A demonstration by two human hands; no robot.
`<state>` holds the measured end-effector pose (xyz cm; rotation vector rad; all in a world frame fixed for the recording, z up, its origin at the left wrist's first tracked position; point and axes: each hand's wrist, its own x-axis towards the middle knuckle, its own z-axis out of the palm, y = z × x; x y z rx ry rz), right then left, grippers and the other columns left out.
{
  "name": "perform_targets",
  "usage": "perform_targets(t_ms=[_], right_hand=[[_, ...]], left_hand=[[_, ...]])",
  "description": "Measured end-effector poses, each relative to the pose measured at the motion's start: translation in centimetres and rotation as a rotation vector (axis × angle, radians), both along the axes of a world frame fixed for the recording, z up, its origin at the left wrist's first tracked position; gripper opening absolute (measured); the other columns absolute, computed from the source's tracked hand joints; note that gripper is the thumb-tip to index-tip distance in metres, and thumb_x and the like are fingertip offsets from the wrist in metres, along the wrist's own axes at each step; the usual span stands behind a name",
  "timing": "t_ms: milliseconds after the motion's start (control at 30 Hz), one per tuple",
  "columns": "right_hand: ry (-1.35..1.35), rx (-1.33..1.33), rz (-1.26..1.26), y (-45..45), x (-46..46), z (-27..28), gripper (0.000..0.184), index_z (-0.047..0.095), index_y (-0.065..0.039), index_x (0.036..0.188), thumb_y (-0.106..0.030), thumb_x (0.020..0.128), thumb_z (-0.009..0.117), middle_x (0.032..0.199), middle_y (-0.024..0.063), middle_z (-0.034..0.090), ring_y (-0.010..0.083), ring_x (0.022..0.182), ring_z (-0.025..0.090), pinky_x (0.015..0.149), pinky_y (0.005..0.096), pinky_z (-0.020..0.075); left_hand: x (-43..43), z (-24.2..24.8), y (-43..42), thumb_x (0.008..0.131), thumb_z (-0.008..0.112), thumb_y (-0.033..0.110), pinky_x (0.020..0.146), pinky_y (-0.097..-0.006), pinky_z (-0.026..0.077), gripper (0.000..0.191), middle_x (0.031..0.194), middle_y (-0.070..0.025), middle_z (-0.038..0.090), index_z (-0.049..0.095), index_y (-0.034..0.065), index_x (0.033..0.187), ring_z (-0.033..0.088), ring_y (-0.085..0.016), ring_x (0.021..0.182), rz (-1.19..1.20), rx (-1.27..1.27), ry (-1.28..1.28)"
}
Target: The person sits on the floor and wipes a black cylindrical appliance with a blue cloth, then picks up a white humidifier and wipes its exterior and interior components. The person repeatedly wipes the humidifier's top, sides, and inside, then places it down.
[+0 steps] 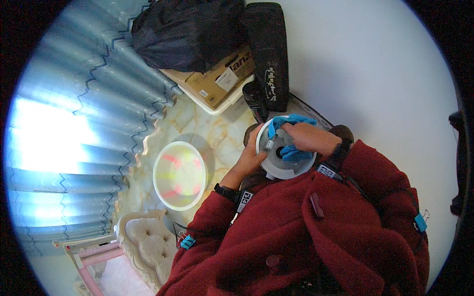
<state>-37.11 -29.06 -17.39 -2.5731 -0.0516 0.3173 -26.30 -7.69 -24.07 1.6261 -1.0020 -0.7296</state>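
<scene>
A round white plastic vessel (284,171), grey and translucent inside, is held close in front of my body. It has a dark round hole (280,152) near its middle and a small pale fitting beside it. My left hand (247,162) grips its left rim, with the thumb over the edge. Inside the vessel, my right hand (305,136) presses a blue cloth (301,119) against the inner surface. Part of the cloth hangs over the far rim, and another part lies low near the hole. The fingertips of my right hand are partly hidden.
A white bucket (179,204) with pink and yellow marks stands on the marble-patterned floor (226,138). Beyond are a cardboard box (207,87), a black bag (189,33) and a long black case (266,48). Blue curtains (92,148) hang left; a tufted seat back (148,236) stands lower left.
</scene>
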Motion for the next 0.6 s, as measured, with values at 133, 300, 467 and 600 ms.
perform_targets(t_ms=[133,300,467,600], right_hand=[[-0.177,0.191,0.131,-2.3,-1.0,1.0,0.049,0.05,-0.003,0.127,-0.01,0.079,0.057,0.106,0.0247,0.063,0.0399,0.092,0.063,0.081,0.0469,0.0498],[0.023,0.428,-0.12,-5.8,-0.7,2.1,0.045,0.061,-0.008,0.12,-0.003,0.078,0.045,0.115,0.0222,0.062,0.0353,0.103,0.062,0.095,0.0416,0.0471],[-0.104,0.56,-0.338,-5.6,-0.5,0.1,0.046,0.053,-0.01,0.132,-0.013,0.086,0.052,0.126,0.018,0.059,0.0296,0.112,0.059,0.099,0.0382,0.0445],[-0.016,0.504,-0.227,-1.6,0.8,-3.7,0.065,0.037,-0.013,0.141,-0.024,0.083,0.064,0.128,0.0193,0.056,0.0333,0.113,0.058,0.097,0.0417,0.0451]], left_hand=[[0.0,0.1,0.1,0.074,0.05,-0.003,0.112,-0.0379,0.026,0.081,0.142,-0.0158,0.033,0.019,0.0133,0.148,0.031,-0.03,0.136,0.01,0.001,0.016],[0.0,0.2,1.2,0.073,0.049,-0.004,0.111,-0.0377,0.027,0.082,0.143,-0.0141,0.032,0.019,0.014,0.147,0.032,-0.028,0.135,0.182,0.038,0.064],[-0.7,0.6,4.9,0.072,0.045,-0.002,0.111,-0.0371,0.026,0.081,0.14,-0.013,0.034,0.017,0.0094,0.147,0.033,-0.025,0.133,0.328,0.003,0.341],[-1.0,0.7,6.2,0.077,0.051,0.004,0.11,-0.0372,0.027,0.078,0.139,-0.0153,0.033,0.016,0.0067,0.147,0.033,-0.026,0.132,0.352,0.15,0.342]])
